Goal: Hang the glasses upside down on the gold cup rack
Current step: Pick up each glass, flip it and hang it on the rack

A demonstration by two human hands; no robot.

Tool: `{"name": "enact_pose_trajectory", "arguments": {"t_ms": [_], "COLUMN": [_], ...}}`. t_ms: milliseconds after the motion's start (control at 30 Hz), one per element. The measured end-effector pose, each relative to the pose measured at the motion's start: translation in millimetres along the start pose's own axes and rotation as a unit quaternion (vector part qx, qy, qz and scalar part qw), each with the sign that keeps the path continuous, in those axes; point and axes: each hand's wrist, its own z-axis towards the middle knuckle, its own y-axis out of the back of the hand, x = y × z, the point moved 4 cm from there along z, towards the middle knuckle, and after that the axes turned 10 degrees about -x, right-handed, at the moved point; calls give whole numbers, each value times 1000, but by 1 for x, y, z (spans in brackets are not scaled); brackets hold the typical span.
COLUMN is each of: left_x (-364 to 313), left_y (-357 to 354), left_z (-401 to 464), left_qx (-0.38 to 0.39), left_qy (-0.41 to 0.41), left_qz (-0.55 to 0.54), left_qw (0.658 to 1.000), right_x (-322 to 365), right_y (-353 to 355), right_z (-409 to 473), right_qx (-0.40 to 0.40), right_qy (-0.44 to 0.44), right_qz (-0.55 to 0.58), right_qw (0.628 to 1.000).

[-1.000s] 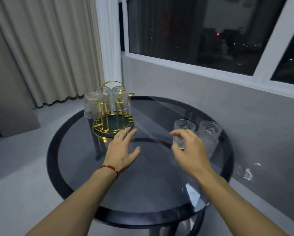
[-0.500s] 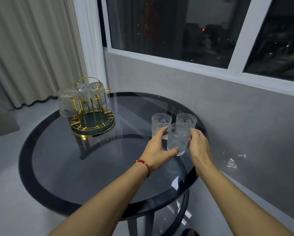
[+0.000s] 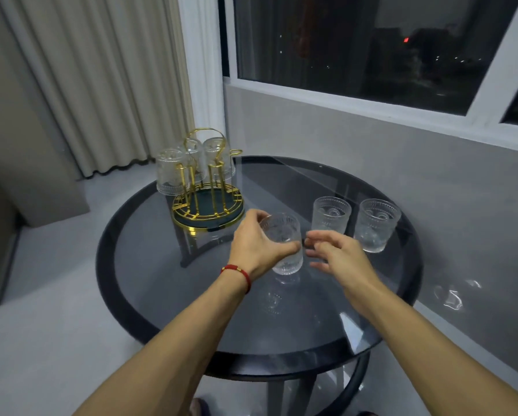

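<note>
1. Two bare forearms reach in from the near edge over a round glass table [image 3: 149, 295] with a dark rim.
2. The left hand [image 3: 256, 246], with a red bracelet [image 3: 236, 273] at the wrist, wraps a clear ribbed glass [image 3: 283, 244]: thumb across the near side, fingers curled round the far left side. The glass is upright, mouth up, near the table's middle; whether its base touches the tabletop cannot be told.
3. The right hand [image 3: 338, 256] is just right of that glass, fingers loosely spread and slightly curled, holding nothing; its fingertips point at the glass, with a small gap between.
4. Farther right, two more glasses stand upright on the table: one [image 3: 331, 216] just beyond the right hand, the other [image 3: 376, 225] to its right near the rim.
5. Far left stands the gold rack [image 3: 208, 210], with a round dark base and a loop handle. Three glasses hang upside down on its far pegs [image 3: 172, 172]; the near pegs are bare.
6. Beyond are a curtain [image 3: 101, 79] and a dark window [image 3: 371, 40].
</note>
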Motion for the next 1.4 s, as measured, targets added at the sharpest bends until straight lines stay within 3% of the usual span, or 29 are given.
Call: {"name": "enact_pose_trajectory", "arguments": {"t_ms": [67, 167, 267, 433, 500, 567, 633, 700, 900, 1033, 1400], "left_x": [4, 12, 22, 48, 65, 90, 115, 136, 143, 144, 138], "left_y": [17, 33, 47, 63, 68, 68, 60, 48, 31, 33, 33], "left_z": [7, 16, 22, 41, 49, 60, 63, 66, 64, 65, 65], "left_qx": [-20, -42, -38, 90, 85, 31, 35, 65, 79, 74, 63], "left_qy": [42, 106, 121, 109, 88, -5, -68, -80, -135, -133, -140], "left_qz": [-82, -201, -236, -237, -178, 47, 246, 310, 369, 368, 368], "left_qw": [996, 973, 963, 961, 976, 998, 966, 945, 916, 917, 917], "right_x": [2, 8, 13, 18, 23, 27, 34, 42, 88, 133, 173], "right_y": [-29, -70, -92, -115, -119, -119, -114, -109, -111, -130, -180], "right_z": [4, 7, 13, 24, 29, 36, 40, 48, 87, 111, 138], "right_qx": [40, 81, 110, 88, 52, 10, -24, -50, -130, -172, -85], "right_qy": [-16, -105, -158, -149, -120, -82, -39, 12, 112, 186, 258], "right_qz": [35, 182, 273, 291, 281, 260, 228, 205, 105, -8, -172], "right_qw": [998, 974, 943, 941, 951, 962, 972, 977, 980, 967, 947]}}
